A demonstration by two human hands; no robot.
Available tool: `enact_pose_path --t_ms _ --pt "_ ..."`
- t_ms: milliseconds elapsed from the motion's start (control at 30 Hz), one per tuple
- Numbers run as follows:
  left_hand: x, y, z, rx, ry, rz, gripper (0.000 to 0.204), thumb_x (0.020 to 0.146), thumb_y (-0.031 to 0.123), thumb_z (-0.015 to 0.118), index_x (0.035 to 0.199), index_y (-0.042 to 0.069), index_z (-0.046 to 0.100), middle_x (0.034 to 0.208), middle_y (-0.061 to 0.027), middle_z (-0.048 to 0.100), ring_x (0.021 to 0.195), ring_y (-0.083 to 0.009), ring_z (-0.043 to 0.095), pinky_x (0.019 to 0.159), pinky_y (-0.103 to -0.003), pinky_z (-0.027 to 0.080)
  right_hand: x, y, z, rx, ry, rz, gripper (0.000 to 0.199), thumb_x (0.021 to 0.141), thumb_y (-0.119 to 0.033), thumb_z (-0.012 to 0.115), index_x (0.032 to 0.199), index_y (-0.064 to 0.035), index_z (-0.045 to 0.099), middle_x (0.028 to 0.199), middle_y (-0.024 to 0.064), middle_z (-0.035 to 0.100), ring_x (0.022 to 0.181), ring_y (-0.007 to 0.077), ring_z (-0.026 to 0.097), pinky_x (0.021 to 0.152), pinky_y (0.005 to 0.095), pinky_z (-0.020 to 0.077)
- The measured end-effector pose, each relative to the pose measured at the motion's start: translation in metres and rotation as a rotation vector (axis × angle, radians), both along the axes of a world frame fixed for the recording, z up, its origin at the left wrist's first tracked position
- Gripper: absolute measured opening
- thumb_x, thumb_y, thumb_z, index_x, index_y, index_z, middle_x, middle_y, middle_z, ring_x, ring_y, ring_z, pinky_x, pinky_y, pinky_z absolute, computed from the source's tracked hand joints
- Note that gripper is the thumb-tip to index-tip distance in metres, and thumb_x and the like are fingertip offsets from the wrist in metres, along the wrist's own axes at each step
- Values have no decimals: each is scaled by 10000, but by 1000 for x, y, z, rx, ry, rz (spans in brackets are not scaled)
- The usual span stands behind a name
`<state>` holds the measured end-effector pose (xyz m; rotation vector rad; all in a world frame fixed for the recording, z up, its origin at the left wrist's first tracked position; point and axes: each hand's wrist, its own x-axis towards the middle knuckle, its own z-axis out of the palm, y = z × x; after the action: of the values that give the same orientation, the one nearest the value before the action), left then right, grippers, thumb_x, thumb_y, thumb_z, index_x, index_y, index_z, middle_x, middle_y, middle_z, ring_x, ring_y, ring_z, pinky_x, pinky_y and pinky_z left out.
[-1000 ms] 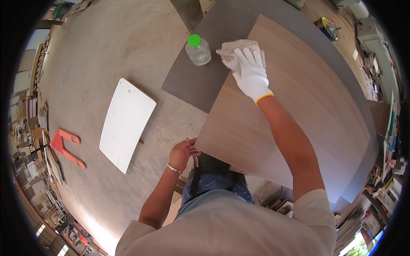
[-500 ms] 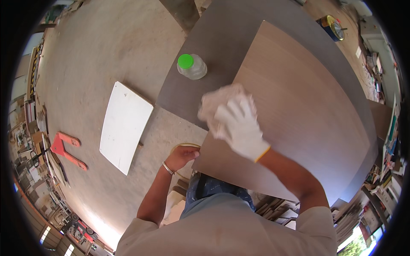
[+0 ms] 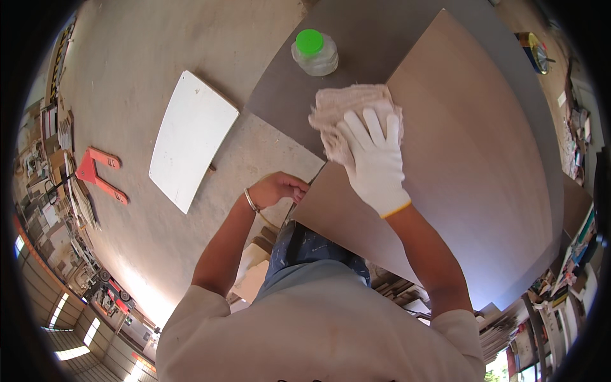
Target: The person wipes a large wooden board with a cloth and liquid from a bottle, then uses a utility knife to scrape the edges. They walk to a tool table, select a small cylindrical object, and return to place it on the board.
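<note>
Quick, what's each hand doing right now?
Left hand: bare, curled at the edge of the brown panel; whether it grips cannot be told.
Right hand: open, gloved, laid on a beige cloth.

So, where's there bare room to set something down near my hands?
Try the brown wood-grain panel right of your white-gloved right hand, or the dark grey board between the transparent green-lidded jar and that panel. The panel's left edge is crowded by the beige cloth and your bare left hand.

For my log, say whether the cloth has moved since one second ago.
Yes: the cloth, level with the jar then, now lies nearer the person.
</note>
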<state>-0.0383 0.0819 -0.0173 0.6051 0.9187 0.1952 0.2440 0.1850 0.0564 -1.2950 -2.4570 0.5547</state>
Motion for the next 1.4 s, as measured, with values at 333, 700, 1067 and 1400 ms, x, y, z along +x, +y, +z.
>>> enact_pose_path --t_ms 333,700,1067,1400 --pt "3 0 7 93 175 -99 270 923 220 738 1058 -14 739 893 -56 735 831 -133 674 787 -280 541 -3 -1 1 2 -42 -79 423 777 -219 692 1177 -93 644 1282 44 538 1255 294 459 1117 520 298" --pt "17 16 26 77 238 -308 256 920 259 768 874 20 689 779 -20 684 777 -105 647 735 -274 515 55 103 5 -69 -84 -160 619 737 -57 751 1317 -126 547 1326 116 505 1285 491 380 1178 585 304" --pt "30 62 27 316 254 -862 379 899 400 726 856 23 714 803 -110 719 767 -249 685 716 -359 519 62 131 -5 -2 -48 -158 633 744 -115 756 1325 -118 506 1349 134 479 1391 479 316 1187 655 255" --pt "48 77 45 356 452 -1027 323 832 374 746 900 59 733 894 -77 756 869 -286 714 765 -385 537 73 151 -11 23 -17 -252 507 813 -138 728 1276 -117 522 1305 94 496 1359 415 360 1158 502 350"
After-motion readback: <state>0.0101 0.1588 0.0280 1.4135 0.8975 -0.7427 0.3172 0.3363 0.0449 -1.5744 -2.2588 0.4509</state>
